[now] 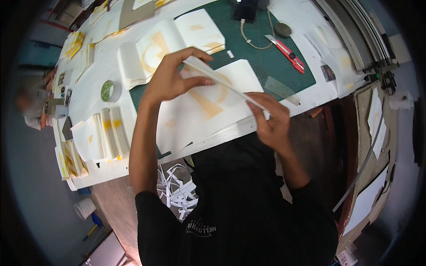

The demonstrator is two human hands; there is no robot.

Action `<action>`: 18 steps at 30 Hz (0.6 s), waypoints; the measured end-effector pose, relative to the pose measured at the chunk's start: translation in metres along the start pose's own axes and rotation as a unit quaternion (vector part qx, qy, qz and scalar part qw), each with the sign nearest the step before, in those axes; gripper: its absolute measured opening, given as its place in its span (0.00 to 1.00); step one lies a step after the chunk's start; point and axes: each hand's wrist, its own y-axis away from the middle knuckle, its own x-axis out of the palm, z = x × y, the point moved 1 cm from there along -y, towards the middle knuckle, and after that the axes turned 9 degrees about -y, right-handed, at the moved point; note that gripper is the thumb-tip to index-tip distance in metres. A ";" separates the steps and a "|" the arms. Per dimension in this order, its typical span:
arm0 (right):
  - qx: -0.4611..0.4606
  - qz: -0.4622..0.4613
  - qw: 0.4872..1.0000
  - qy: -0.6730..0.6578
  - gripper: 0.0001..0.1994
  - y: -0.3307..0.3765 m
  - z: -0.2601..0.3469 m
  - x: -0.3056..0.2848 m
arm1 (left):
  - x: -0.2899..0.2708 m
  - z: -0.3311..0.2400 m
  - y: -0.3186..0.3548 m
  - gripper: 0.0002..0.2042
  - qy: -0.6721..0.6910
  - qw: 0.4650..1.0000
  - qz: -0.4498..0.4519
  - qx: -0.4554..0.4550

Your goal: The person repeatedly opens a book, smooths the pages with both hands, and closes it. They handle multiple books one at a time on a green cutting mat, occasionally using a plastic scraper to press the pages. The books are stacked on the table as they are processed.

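Nearest, one heap of white strips (177, 190) was seen below the edge of the table (304, 21); strips were too tangled to be counted. Two hands were seen above the table. One paper (230, 87) was held between them, slanted, nearly edge-on, over one printed sheet (177, 133); leaves could not be counted. The paper's upper end was pinched between thumb and fingers by the left hand (171, 80), its lower end likewise by the right hand (273, 122). The sheet was partly blocked by hands and paper; the left side of the one green mat (244, 53) was partly covered by the left forearm.

One clear strip (282, 90) was placed right of the sheet. One tape roll (111, 91) and several paper stacks (111, 133) were set to the left. Beyond the sheet, one open bundle (159, 48), one red cutter (288, 55), one grey disc (282, 30) and one dark device (245, 9) with cable were noted. One other person (37, 104), blurred, was seen far left.
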 end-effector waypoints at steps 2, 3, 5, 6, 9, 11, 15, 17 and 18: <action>0.000 -0.007 1.000 -0.024 0.11 -0.009 0.005 -0.003 | -0.015 -0.025 -0.002 0.19 0.015 0.999 -0.017 0.023; 0.034 -0.009 0.998 -0.055 0.10 -0.013 0.010 -0.003 | -0.022 -0.031 0.000 0.19 0.022 0.999 -0.024 0.040; 0.110 -0.022 0.989 -0.098 0.08 -0.017 0.019 -0.008 | -0.024 -0.045 -0.002 0.17 0.046 0.995 -0.042 0.077; 0.109 -0.017 0.988 -0.111 0.10 -0.017 0.019 -0.005 | -0.025 -0.048 0.003 0.16 0.046 0.997 -0.035 0.058; 0.102 -0.006 0.980 -0.169 0.19 -0.019 0.015 0.000 | -0.022 -0.050 0.012 0.13 0.045 0.998 -0.041 0.027; 0.087 -0.014 0.967 -0.238 0.30 -0.019 0.011 0.005 | -0.028 -0.045 0.016 0.09 0.037 0.996 -0.074 0.044; 0.256 0.143 0.868 -0.400 0.47 0.014 -0.041 0.003 | -0.048 -0.039 0.032 0.13 0.189 0.930 -0.313 -0.043; 0.301 0.148 0.773 -0.539 0.46 0.027 -0.051 0.008 | -0.061 -0.021 0.042 0.18 0.293 0.878 -0.374 -0.058; 0.320 0.147 0.717 -0.601 0.46 0.032 -0.055 0.010 | -0.065 -0.011 0.048 0.17 0.324 0.863 -0.384 -0.050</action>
